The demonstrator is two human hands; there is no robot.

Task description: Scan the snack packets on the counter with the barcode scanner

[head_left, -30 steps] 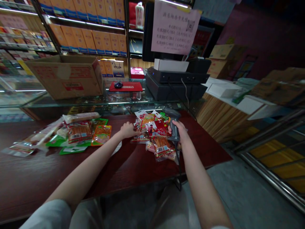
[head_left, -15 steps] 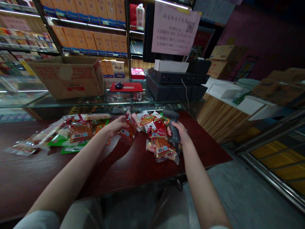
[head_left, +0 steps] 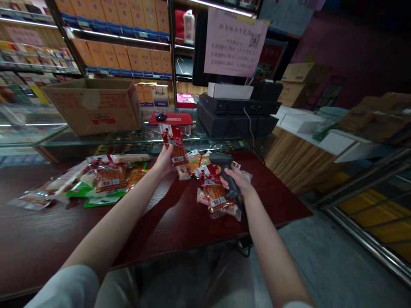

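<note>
Between the fingers of my left hand (head_left: 165, 160) is a red snack packet (head_left: 175, 144), held upright above the table with its printed front toward me. My right hand (head_left: 236, 179) is wrapped round the handle of a dark barcode scanner (head_left: 231, 186), its head pointing left and its cord hanging down. Just below and left of the scanner lies a pile of snack packets (head_left: 215, 197), partly covered by the scanner and my hand. A second group of packets (head_left: 111, 177), red, green and clear, spreads over the table left of my left hand.
The dark red table (head_left: 154, 231) meets a glass counter bearing an open cardboard box (head_left: 96, 109), a mouse (head_left: 161, 116) and a black cash drawer (head_left: 234, 122). A monitor with a paper notice (head_left: 236, 42) stands above. Shelves of orange boxes (head_left: 122, 60) line the back.
My left hand has raised the red packet from the table and turned it upright, moving slightly away from me. My right hand has shifted the scanner a little left.
</note>
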